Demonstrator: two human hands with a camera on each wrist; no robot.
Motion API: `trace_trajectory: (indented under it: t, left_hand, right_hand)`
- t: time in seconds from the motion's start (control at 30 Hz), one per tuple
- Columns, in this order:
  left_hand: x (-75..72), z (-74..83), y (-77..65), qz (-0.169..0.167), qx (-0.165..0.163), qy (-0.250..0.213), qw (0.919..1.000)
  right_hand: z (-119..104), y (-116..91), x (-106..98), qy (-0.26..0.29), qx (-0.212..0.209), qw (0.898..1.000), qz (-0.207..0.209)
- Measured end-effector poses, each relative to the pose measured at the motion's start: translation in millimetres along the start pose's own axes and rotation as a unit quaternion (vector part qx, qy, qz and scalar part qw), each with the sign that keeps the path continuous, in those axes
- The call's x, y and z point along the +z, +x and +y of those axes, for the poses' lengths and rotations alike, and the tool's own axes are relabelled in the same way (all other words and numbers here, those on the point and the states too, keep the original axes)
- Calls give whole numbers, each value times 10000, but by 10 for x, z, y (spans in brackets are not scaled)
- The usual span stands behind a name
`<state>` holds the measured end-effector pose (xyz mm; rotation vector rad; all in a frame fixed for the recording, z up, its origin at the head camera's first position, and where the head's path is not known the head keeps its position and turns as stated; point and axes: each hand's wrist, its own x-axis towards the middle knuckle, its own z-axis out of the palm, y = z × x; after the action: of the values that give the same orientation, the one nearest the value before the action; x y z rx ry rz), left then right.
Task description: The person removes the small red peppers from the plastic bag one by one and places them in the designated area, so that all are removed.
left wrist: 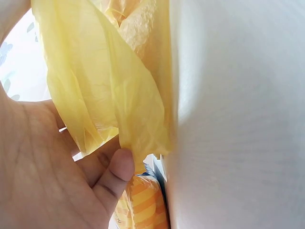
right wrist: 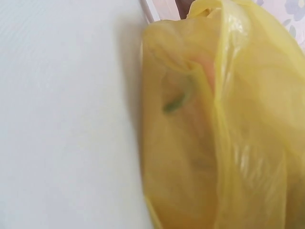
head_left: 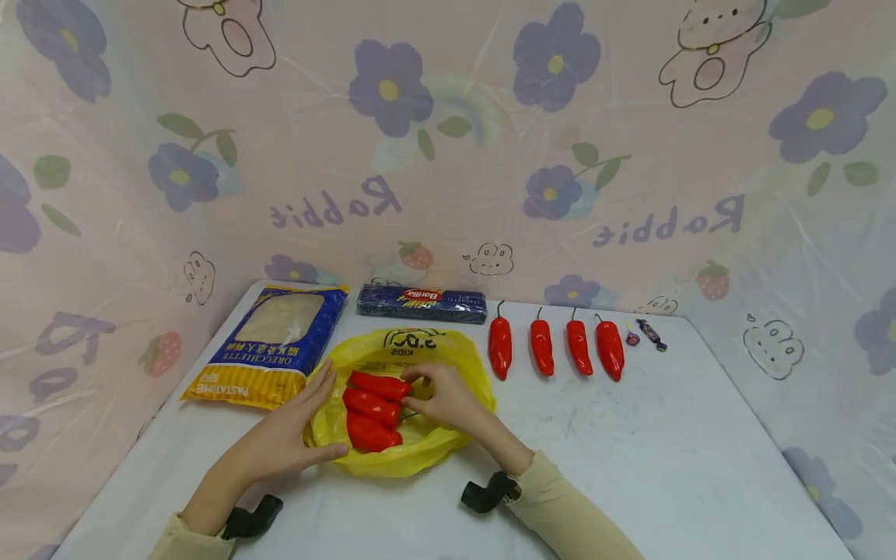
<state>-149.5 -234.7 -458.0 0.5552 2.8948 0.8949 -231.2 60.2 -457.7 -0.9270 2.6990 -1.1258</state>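
Yellow plastic: touching the crumpled, wide-mouthed bag [head_left: 455, 365] at its left side with the left hand [head_left: 280, 439], laying the long fingers nearly straight along the outer wall and stretching the thumb across to the near-left rim, clenching nothing. In the left wrist view, seeing thin plastic in front of the palm and some fingers, partly covering them.

With the right hand [head_left: 441, 393], reaching in over the bag's right side and pinching the farthest pepper [head_left: 380, 385] at its stem end between bent thumb and forefinger; seeing too little of the remaining fingers to tell their bend. Inside the bag, finding this red pepper lying against the middle pepper [head_left: 371, 407], then the nearest pepper [head_left: 374, 434] beside that. In the right wrist view, making out a blurred green stem [right wrist: 175, 102] through the plastic.

On the white table [head_left: 595, 467], right of the bag, counting four more red peppers [head_left: 579, 348] lying apart in a row, stems pointing away. Just right of these, spotting a small purple sweet [head_left: 633, 337] and a dark twist-wrapped sweet [head_left: 652, 334]. Behind the bag, noticing a dark blue spaghetti packet [head_left: 421, 305]; to its left, near the left fingertips, a blue-and-yellow orecchiette packet [head_left: 269, 354]. Wearing beige sleeves [head_left: 570, 505].
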Motion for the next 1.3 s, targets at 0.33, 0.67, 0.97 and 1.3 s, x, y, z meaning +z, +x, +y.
trace_trajectory:
  t: [0.33,0.67,0.97,1.3]
  left_hand:
    - [-9,19,-12,4,-45,-2,10000]
    - [1,4,-18,-11,-72,57,10000]
    - [-1,12,-10,-21,-76,47,10000]
    - [-9,20,-5,-30,-96,67,9999]
  right_hand:
    - [82,6,87,-13,198,9996,216]
    - [106,3,124,93,243,9990,372]
    - [120,21,98,28,344,9978,561]
    - [99,37,25,63,214,9979,600]
